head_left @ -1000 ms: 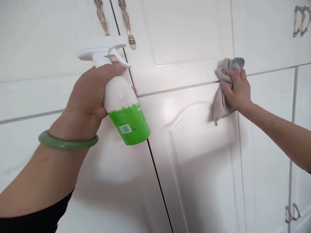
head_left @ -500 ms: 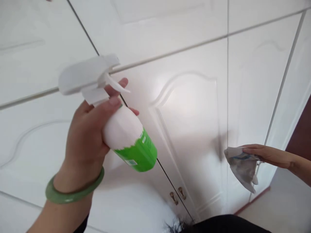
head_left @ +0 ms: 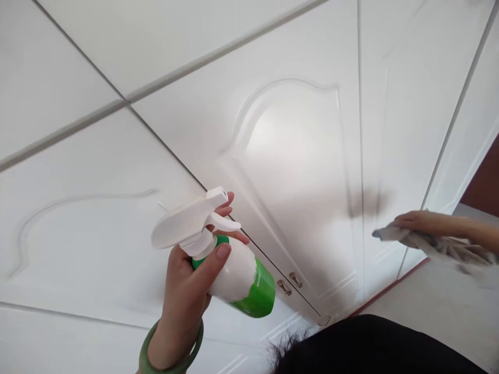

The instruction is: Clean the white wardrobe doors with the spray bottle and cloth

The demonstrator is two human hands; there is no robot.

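My left hand [head_left: 187, 296] is shut around the neck and upper body of a white spray bottle [head_left: 241, 275], which has a green label and a white trigger head [head_left: 191, 221]. A green bangle [head_left: 143, 356] circles that wrist. At the right, my right hand [head_left: 421, 222] lies flat on a grey cleaning cloth [head_left: 440, 246], near the lower part of a white cabinet door [head_left: 296, 156]. The cloth trails to the right and is blurred by motion. Neither hand touches the other.
White panelled cabinet doors with thin seams fill the view. A small pair of brass handles [head_left: 290, 283] sits low on the central seam. Beige floor [head_left: 429, 311] and a reddish-brown skirting edge [head_left: 390, 288] show at the lower right. Black clothing [head_left: 370, 348] edges the bottom.
The view has tilted further down and turned. The bottle sits lower in the picture, and the cloth now trails rightward from my right hand instead of hanging below it.
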